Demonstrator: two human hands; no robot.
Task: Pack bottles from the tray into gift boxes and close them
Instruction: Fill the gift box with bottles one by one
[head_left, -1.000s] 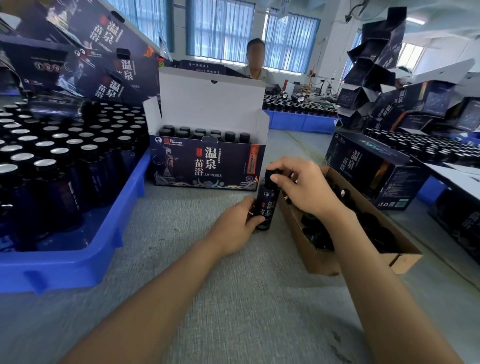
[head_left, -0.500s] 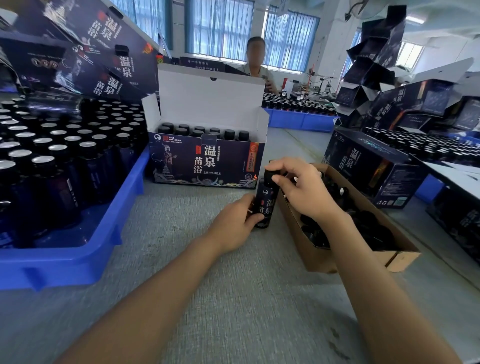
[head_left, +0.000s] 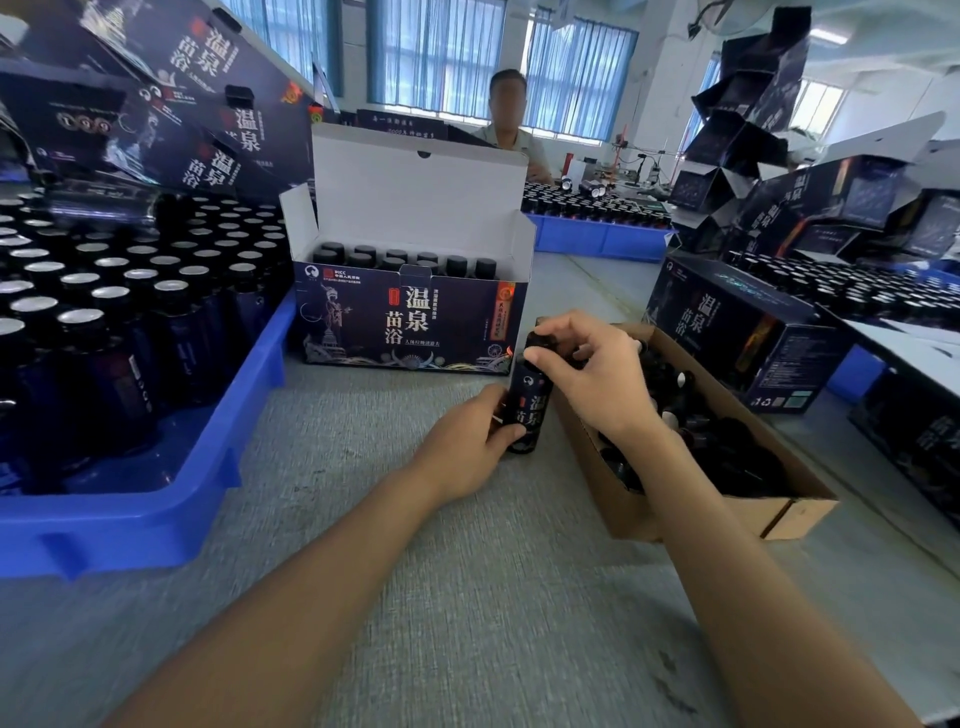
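A dark labelled bottle (head_left: 530, 405) stands upright on the grey table just in front of the open gift box (head_left: 410, 322). My left hand (head_left: 467, 447) grips the bottle's lower body. My right hand (head_left: 587, 374) pinches its black cap from above. The gift box has its white lid raised and holds several capped bottles in rows. A blue tray (head_left: 156, 509) at the left is packed with several dark bottles with silver tops.
A brown cardboard box (head_left: 727, 509) of black caps lies at the right, touching my right forearm. A closed gift box (head_left: 737, 332) stands behind it. More gift boxes are stacked at the far left and right. A person sits across the table.
Both hands stay on the bottle in the same spot. My right fingers have shifted slightly round the cap.
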